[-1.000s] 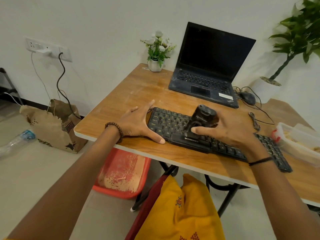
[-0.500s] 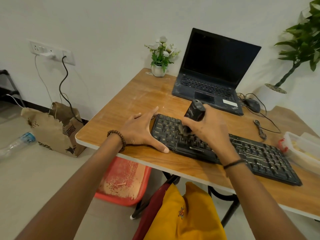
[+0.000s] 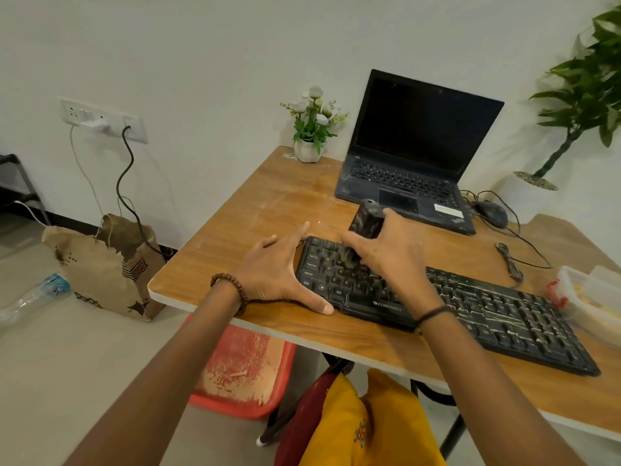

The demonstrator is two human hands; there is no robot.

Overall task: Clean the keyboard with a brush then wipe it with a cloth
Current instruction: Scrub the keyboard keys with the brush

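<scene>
A dusty black keyboard [image 3: 487,311] lies slantwise on the wooden table [image 3: 255,210], its right half streaked with pale dust. My right hand [image 3: 386,257] grips a dark brush [image 3: 364,222] over the keyboard's left part; the handle points up and away, and the bristles touch the keys. My left hand [image 3: 275,274] rests flat against the keyboard's left end, fingers spread and thumb along the front corner. I see no cloth.
An open black laptop [image 3: 413,156] stands behind the keyboard, with a small flower pot [image 3: 307,149] to its left. A mouse [image 3: 492,211] and cables lie at the right, beside a clear plastic box [image 3: 591,297]. A red tub [image 3: 242,371] sits under the table.
My right hand has carried the brush leftward from the keyboard's middle to its left part and tipped the handle upright. My left hand has stayed at the keyboard's left end.
</scene>
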